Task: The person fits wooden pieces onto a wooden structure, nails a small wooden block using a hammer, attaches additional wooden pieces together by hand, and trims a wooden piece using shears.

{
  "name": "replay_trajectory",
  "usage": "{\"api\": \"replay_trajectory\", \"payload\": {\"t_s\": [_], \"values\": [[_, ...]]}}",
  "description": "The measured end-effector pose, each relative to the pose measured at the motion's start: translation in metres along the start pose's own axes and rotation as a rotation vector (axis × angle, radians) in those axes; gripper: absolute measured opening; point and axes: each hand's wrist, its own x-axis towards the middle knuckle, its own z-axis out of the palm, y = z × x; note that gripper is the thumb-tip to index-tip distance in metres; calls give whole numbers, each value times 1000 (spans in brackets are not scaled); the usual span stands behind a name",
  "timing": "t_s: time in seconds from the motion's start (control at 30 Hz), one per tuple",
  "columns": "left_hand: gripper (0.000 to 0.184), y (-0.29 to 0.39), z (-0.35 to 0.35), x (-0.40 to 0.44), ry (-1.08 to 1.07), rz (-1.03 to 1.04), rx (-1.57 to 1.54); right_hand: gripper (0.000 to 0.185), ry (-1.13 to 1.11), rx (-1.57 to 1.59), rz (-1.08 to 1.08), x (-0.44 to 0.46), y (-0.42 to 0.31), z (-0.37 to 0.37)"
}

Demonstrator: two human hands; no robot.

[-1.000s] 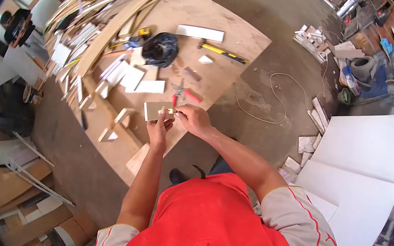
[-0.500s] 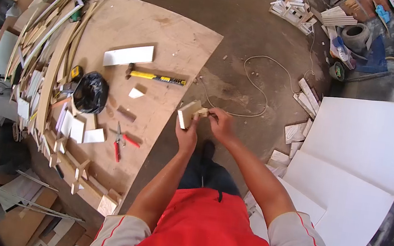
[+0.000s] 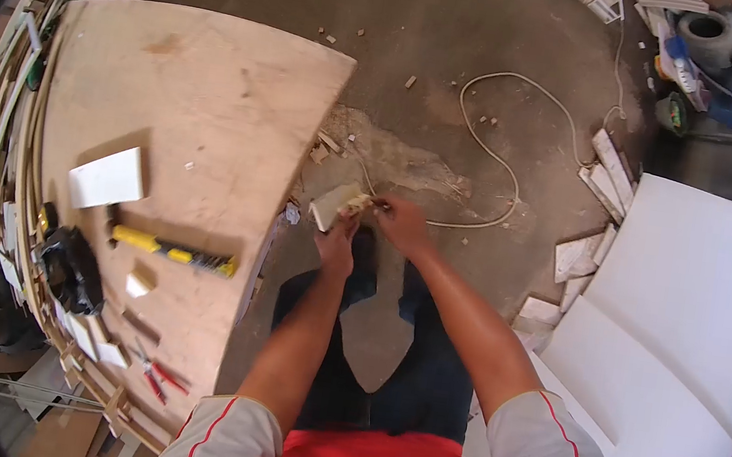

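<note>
a small pale wooden block [image 3: 330, 208], held up near the middle of the frame, over the floor [image 3: 422, 157] and just right of the plywood tabletop [image 3: 225, 108].
the left hand [image 3: 336, 245] grips it from below; the right hand [image 3: 403, 226] has its fingers drawn together at the small yellowish piece [image 3: 357, 202] on the block's right end, though whether they pinch it i cannot tell. the block looks light, stiff and dry, unlikely to slip or break, while the yellowish piece may be easier to chip; the long side edges seem the best hold, leaving that end free. its long axis seems to slant from lower left to upper right, the whitish end facing lower left and the other toward the right hand.
</note>
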Motion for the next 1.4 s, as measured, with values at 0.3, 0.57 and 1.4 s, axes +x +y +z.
{"api": "replay_trajectory", "payload": {"t_s": [0.3,0.57,1.4], "values": [[44,-90,-74,231,289,76,107,38,-104,-105,-28,188,169,151],[47,-143,-104,325,327,136,281,36,-269,-321,-94,284,236,257],[41,-135,-53,305,230,95,92,17,100,-180,19,300,260,179]]}}
